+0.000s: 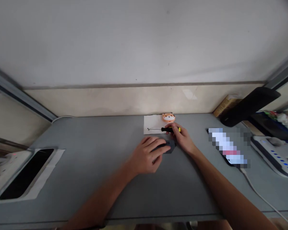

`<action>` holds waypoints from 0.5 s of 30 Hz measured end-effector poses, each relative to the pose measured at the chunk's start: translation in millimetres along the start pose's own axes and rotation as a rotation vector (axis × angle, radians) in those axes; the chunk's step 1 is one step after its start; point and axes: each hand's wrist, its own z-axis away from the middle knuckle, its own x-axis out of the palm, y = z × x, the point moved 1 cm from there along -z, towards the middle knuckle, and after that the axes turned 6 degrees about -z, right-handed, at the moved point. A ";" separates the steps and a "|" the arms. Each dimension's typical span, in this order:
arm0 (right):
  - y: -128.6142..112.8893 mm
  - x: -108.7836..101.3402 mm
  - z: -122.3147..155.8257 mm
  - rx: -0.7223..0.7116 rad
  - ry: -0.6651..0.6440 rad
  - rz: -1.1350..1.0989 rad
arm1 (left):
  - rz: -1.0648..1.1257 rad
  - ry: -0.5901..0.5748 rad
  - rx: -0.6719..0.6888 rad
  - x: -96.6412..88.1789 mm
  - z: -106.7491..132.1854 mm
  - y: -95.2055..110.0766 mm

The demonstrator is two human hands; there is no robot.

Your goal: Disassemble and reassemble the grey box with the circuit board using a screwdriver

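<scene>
My left hand [148,154] is closed around a small dark grey device [169,147] with slots in its casing, low over the grey desk. Most of that device is covered by the fingers, so its kind cannot be made out. In my right hand [181,137] is a screwdriver [169,129] with a black and yellow handle, its thin shaft pointing left. The shaft lies above a white sheet of paper [153,121], where tiny dark pieces, perhaps screws, sit near the tip. At the paper's back right corner rests an orange and white animal-faced object [168,117].
A phone with a blurred screen [227,147] and a white cable [256,188] lie at right, beside a power strip [273,155]. A black cylinder [251,107] leans near a yellowish box [228,103]. At left, a dark-screened phone [27,174] rests on white paper. A wall closes the back.
</scene>
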 end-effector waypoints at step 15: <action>-3.4 -14.2 -10.2 0.102 0.280 -0.406 | 0.513 -0.170 -0.816 19.2 12.6 -48.7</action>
